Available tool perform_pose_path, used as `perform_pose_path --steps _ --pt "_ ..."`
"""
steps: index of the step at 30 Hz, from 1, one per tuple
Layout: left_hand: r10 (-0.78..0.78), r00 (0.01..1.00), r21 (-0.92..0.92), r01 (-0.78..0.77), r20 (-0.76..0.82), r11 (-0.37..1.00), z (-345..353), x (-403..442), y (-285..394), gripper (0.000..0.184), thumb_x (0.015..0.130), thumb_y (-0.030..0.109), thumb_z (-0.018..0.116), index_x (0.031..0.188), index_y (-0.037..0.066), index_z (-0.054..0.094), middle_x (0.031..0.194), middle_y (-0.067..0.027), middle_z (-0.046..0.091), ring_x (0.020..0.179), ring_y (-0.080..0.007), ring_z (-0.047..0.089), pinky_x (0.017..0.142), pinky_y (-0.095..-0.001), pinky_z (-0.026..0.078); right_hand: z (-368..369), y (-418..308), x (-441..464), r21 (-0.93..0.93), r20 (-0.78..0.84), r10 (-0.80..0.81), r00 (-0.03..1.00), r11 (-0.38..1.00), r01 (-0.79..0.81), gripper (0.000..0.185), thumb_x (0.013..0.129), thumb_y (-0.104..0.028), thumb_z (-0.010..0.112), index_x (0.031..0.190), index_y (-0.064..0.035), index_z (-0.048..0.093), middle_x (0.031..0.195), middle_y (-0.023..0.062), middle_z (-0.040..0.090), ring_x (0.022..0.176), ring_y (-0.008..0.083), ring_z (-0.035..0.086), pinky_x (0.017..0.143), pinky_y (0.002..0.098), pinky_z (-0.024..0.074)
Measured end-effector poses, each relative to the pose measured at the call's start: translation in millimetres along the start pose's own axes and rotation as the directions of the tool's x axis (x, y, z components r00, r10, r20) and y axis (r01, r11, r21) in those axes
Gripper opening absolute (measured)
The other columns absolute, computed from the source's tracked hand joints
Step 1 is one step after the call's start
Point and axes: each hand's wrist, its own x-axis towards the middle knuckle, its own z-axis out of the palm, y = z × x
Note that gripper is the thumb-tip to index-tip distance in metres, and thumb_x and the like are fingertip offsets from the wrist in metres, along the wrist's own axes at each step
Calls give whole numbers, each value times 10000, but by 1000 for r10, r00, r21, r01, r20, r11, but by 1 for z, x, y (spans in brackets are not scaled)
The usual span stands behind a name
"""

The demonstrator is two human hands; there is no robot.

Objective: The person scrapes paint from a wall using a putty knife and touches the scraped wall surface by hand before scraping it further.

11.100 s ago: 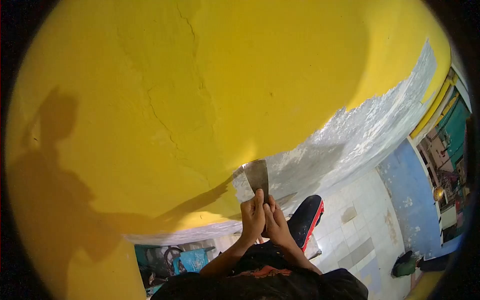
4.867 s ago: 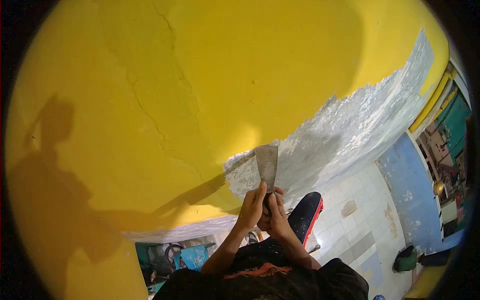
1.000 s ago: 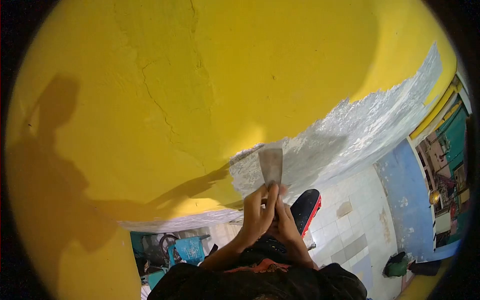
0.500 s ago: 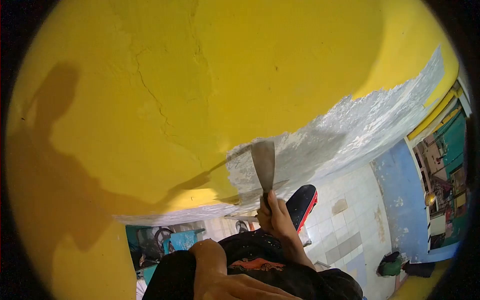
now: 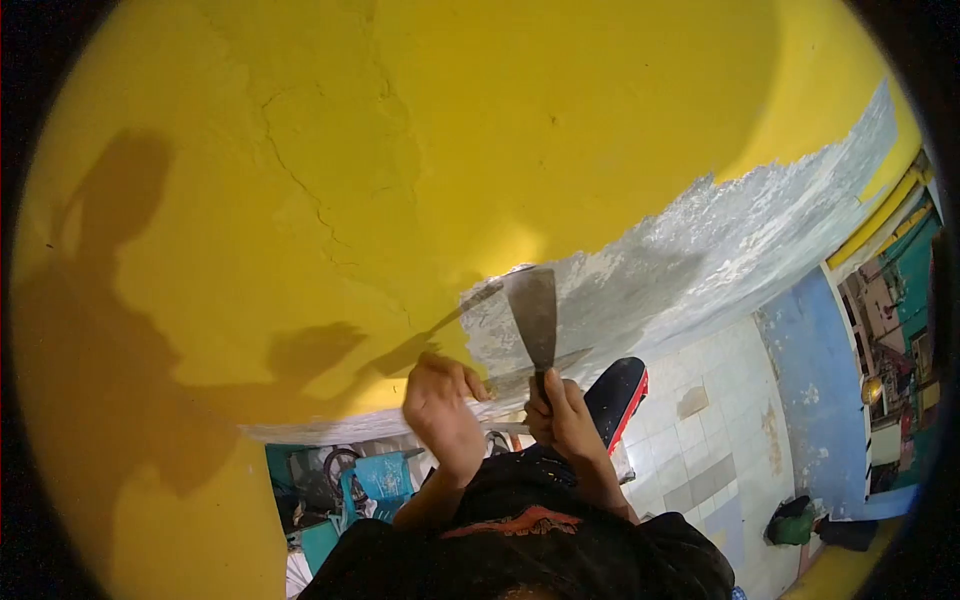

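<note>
A broad-bladed paint scraper (image 5: 533,312) is upright in my right hand (image 5: 567,417), with my fingers wrapped round its dark handle. Its wide metal edge is at the upper border of the bare grey patch (image 5: 640,265), where the yellow paint (image 5: 480,150) ends raggedly; whether it touches the wall I cannot tell. My left hand (image 5: 443,412) is raised to the left of the scraper, close to the lower wall. Its fingers are loosely bent and apart from the tool, with nothing visible in them.
Thin cracks (image 5: 318,215) run down the yellow wall, and my shadow falls across its left side. Below are a dark shoe with a red sole (image 5: 617,398) and a tiled floor (image 5: 690,440). Turquoise items (image 5: 380,478) lie at lower left; a blue wall (image 5: 808,390) stands right.
My left hand has risen from low in front of my body to near the wall. The scraper has barely moved in my right hand, its edge still along the paint border.
</note>
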Motion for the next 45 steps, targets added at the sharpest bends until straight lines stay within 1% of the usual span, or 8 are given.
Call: perform_pose_path --steps 2,4,7,20,28,33,40,45 --pt "-86 996 177 90 -30 980 -1 4 -9 314 909 368 424 765 94 369 750 -46 346 618 -134 372 572 -280 353 -1 1 -9 -14 -11 -29 1000 999 29 486 933 -487 296 628 -110 319 454 -40 256 346 64 202 331 228 163" --pt "-560 826 -306 551 64 776 -7 6 -16 299 928 390 347 806 124 411 730 14 311 618 -116 315 576 -255 292 -1 -3 -13 -12 2 44 999 999 -44 457 943 -455 306 642 -112 336 501 -40 275 403 75 237 377 240 193" --pt "-614 789 -377 579 34 723 -7 6 -25 321 925 394 354 735 137 328 709 12 274 593 -110 290 560 -246 271 4 -10 3 1 30 63 998 998 -63 460 943 -455 304 642 -110 340 498 -37 276 406 81 237 381 245 196" --pt "-668 736 -390 650 111 652 -26 -4 -58 273 925 260 456 720 147 317 677 33 249 553 -84 252 544 -238 260 13 -3 -9 64 -4 33 999 997 -33 505 927 -512 271 612 -119 306 448 -42 251 344 67 194 324 231 170" --pt "-711 679 -128 701 -181 702 -21 -6 -61 366 943 268 429 621 107 365 594 26 306 541 -73 297 528 -234 258 27 -24 5 -15 46 -42 998 999 43 485 930 -493 296 636 -108 327 468 -41 259 365 66 215 348 232 159" --pt "-600 799 156 588 39 793 -40 -9 -48 343 922 296 476 874 -16 610 815 -37 587 640 -84 450 632 -237 379 2 7 -9 38 27 26 999 999 -27 482 934 -488 284 626 -118 324 464 -40 252 357 66 193 343 231 152" --pt "-739 611 195 718 285 669 -22 -10 -50 529 931 442 347 1237 23 449 1110 -131 574 961 -168 542 824 -299 437 15 9 4 -82 -90 -27 996 996 20 492 926 -500 302 621 -115 324 454 -41 248 352 73 208 337 231 161" --pt "-688 532 190 706 493 682 -3 -19 -36 625 944 480 212 1113 -47 502 930 -136 616 831 -167 569 770 -274 432 1 14 -13 170 -54 56 997 984 -46 366 945 -410 345 881 -73 473 628 3 422 444 82 350 385 233 274"
